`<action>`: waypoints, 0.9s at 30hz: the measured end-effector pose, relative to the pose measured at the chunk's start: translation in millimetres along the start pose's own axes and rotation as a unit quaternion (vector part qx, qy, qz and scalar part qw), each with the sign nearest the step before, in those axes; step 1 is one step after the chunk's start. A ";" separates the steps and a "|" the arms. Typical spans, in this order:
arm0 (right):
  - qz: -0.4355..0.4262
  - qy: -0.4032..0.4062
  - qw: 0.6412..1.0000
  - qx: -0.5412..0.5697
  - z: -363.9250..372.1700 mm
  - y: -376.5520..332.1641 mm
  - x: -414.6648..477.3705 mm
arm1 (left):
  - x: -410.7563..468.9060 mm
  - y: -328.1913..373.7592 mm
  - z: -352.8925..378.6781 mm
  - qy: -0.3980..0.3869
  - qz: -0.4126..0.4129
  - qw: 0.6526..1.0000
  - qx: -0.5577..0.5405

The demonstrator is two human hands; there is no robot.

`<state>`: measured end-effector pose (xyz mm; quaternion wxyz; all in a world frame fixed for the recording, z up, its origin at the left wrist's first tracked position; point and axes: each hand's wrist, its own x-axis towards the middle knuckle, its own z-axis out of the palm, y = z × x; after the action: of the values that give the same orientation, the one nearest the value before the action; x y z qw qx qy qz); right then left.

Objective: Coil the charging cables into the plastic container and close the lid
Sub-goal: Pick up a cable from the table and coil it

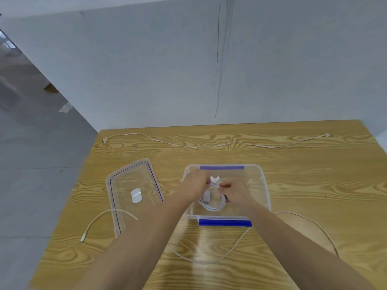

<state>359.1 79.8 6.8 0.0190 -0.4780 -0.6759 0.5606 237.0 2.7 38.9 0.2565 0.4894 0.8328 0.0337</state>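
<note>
I judge the job under halfway. One coil [211, 206] is wound and sits between my hands, inside the walls of the box [266, 185]; I cannot tell whether its lower loop touches the floor of the box. The lid [129, 181] is off and lies flat on the table [314, 174], out beyond my left hand [194, 183].

Still to coil: the far cable [209, 146], stretched straight across the table well past both hands, and the near cable [236, 245], slack under my forearms. A further length [94, 221] curves out by the lid, and I cannot tell whether it belongs to the near cable or is a third. After those, the lid goes on.

Both hands are closed on the coil. The left has its fingers curled round the top, where the plug ends stick up. My right hand [234, 193] pinches the strands just beside that, on the coil's right. The blur hides how tightly.
</note>
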 end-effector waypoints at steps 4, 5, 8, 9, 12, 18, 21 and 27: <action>0.002 0.001 1.000 -0.022 14.3 3.2 9.7 | 6.0 -4.9 9.6 0.001 0.021 0.991 0.133; 0.003 0.001 1.000 -0.027 18.2 4.0 11.1 | 6.6 -6.4 10.6 -0.003 0.023 0.988 0.153; 0.000 -0.016 0.998 -0.068 29.6 6.4 16.5 | 10.3 -11.5 13.7 -0.015 0.035 0.974 0.222; -0.001 -0.023 0.997 -0.076 33.5 6.6 18.9 | 11.1 -13.0 14.7 -0.019 0.041 0.966 0.254; 0.006 -0.020 0.995 -0.099 43.8 7.8 28.2 | 13.4 -17.1 21.3 -0.017 0.045 0.948 0.315; 0.011 -0.015 0.987 -0.159 50.9 15.9 39.1 | 12.8 -20.8 29.6 -0.024 0.048 0.943 0.327; 0.001 -0.030 0.984 -0.174 48.9 17.0 39.4 | 10.6 -23.1 30.0 -0.027 0.055 0.948 0.312; -0.042 -0.053 0.966 -0.251 34.8 7.6 26.6 | -2.5 -25.9 23.3 0.034 0.078 0.969 0.233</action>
<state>329.9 71.2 -25.6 -0.1137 -0.4084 -0.8146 0.3959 228.0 -17.4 11.7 0.1041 0.5975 0.7852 -0.1248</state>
